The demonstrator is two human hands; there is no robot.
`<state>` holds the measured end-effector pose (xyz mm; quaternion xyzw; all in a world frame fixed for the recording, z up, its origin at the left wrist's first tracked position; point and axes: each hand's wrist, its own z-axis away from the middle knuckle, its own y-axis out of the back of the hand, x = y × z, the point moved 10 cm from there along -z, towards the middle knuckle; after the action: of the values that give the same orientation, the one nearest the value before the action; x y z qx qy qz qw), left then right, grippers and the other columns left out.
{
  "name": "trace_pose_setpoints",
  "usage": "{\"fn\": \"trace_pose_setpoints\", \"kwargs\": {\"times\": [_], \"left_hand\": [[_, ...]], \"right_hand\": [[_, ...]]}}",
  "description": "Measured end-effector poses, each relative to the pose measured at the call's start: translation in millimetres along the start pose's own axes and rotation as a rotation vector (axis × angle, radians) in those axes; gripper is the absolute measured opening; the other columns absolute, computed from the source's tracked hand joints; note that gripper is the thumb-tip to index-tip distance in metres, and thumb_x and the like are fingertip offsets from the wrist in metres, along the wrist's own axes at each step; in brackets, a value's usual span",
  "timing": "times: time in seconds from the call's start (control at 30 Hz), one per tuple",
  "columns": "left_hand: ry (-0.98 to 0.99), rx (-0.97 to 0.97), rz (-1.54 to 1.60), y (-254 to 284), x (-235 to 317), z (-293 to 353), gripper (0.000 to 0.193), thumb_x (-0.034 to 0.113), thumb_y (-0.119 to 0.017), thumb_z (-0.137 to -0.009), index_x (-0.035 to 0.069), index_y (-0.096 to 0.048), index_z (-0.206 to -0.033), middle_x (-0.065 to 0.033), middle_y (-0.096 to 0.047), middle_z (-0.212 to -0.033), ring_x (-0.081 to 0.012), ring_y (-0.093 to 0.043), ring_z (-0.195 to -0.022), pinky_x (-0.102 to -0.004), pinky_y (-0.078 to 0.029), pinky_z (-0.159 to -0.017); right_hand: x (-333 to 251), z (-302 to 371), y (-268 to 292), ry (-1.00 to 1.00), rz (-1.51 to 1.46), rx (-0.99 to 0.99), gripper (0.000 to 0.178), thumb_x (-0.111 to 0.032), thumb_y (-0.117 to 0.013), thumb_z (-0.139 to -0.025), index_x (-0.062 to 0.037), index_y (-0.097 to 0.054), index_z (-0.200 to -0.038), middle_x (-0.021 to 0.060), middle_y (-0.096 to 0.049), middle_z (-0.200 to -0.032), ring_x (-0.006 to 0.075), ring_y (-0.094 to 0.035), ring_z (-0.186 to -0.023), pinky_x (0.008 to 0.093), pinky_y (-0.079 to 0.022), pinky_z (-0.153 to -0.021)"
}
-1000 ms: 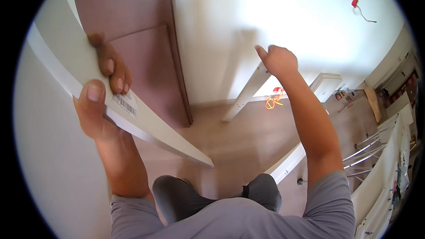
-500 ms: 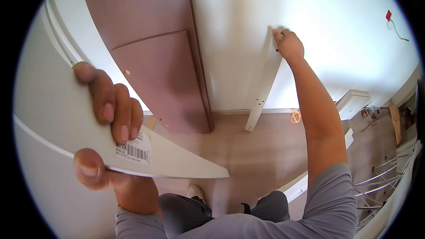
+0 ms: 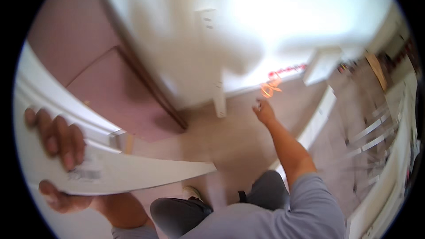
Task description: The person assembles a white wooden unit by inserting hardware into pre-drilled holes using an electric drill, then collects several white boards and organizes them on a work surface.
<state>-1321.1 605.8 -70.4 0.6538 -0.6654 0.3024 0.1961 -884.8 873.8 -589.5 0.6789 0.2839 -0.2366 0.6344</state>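
Observation:
My left hand [image 3: 62, 150] grips a long white board [image 3: 146, 175], fingers over its upper edge and thumb along the lower one. A pale printed label [image 3: 86, 172] sits on that board beside my fingers. The board tapers away from me toward the middle of the view. My right hand [image 3: 264, 112] hangs above the floor with nothing in it, thumb and finger slightly apart, a little blurred. Left of it, a narrow white board [image 3: 218, 99] with small dark holes stands upright against the white wall, its foot on the floor.
Large mauve panels [image 3: 126, 93] lean at the left. An orange strap or cord [image 3: 271, 87] lies by the wall's base, near a stack of white boards [image 3: 322, 64]. Another white board [image 3: 316, 121] lies right of my arm. Metal rods [image 3: 372, 139] are at the far right.
My right hand has let go of the upright narrow board and swung down and to the right. The view has turned rightward. My left hand keeps its grip on the board.

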Motion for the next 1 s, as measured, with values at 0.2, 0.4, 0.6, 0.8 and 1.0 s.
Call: {"fn": "trace_pose_setpoints", "kwargs": {"times": [0.2, 0.4, 0.6, 0.8, 1.0], "left_hand": [[0.160, 0.061, -0.152, 80.8, 14.4, 26.3, 0.085, 0.052, -0.066, -0.073, 0.012, -0.034, -0.140, -0.0011, -0.051, -0.110, -0.0103, -0.053, -0.118, -0.0432, -0.038, -0.117], [0.173, 0.104, -0.225, 43.3, 21.3, 30.3, 0.082, 0.049, -0.066, -0.075, 0.006, -0.035, -0.137, -0.0026, -0.047, -0.104, -0.0117, -0.054, -0.109, -0.0377, -0.043, -0.106], [0.028, -0.098, 0.040, 9.5, 29.5, 8.7, 0.058, 0.035, -0.067, -0.086, 0.004, -0.042, -0.128, -0.0027, -0.043, -0.092, -0.0111, -0.048, -0.082, -0.0260, -0.043, -0.084], [0.044, -0.136, -0.030, -4.5, 35.9, 13.7, 0.058, 0.034, -0.062, -0.087, 0.003, -0.039, -0.130, -0.0032, -0.043, -0.095, -0.0123, -0.049, -0.086, -0.0270, -0.042, -0.088], [0.072, -0.019, -0.119, -23.1, 32.0, 20.1, 0.051, 0.036, -0.053, -0.092, 0.005, -0.039, -0.130, -0.0029, -0.040, -0.095, -0.0131, -0.046, -0.087, -0.0316, -0.041, -0.094]], "right_hand": [[284.6, 398.8, -2.3, -1.010, 0.227, -0.260, 0.057, -0.044, -0.068, -0.086, 0.0036, -0.069, -0.118, 0.0279, -0.066, -0.127, 0.0414, -0.063, -0.121, 0.0476, -0.051, -0.102], [325.3, 601.2, -12.3, -1.344, 0.097, -0.203, 0.050, -0.040, -0.072, -0.083, 0.0035, -0.074, -0.107, 0.0263, -0.071, -0.116, 0.0395, -0.068, -0.114, 0.0447, -0.054, -0.097], [284.8, 503.5, -50.1, -1.063, -0.009, -0.170, 0.073, -0.054, -0.078, -0.078, 0.0083, -0.069, -0.114, 0.0277, -0.069, -0.120, 0.0404, -0.067, -0.115, 0.0458, -0.053, -0.096], [231.1, 440.5, -62.4, -1.230, -0.093, -0.250, 0.117, -0.058, -0.084, -0.074, 0.0104, -0.029, -0.151, 0.0270, -0.045, -0.152, 0.0401, -0.053, -0.135, 0.0447, -0.050, -0.107], [223.4, 438.9, -70.7, -1.375, 0.118, -0.131, 0.131, -0.050, -0.086, -0.073, 0.0102, -0.007, -0.157, 0.0283, -0.036, -0.153, 0.0399, -0.046, -0.140, 0.0423, -0.046, -0.113]]}}
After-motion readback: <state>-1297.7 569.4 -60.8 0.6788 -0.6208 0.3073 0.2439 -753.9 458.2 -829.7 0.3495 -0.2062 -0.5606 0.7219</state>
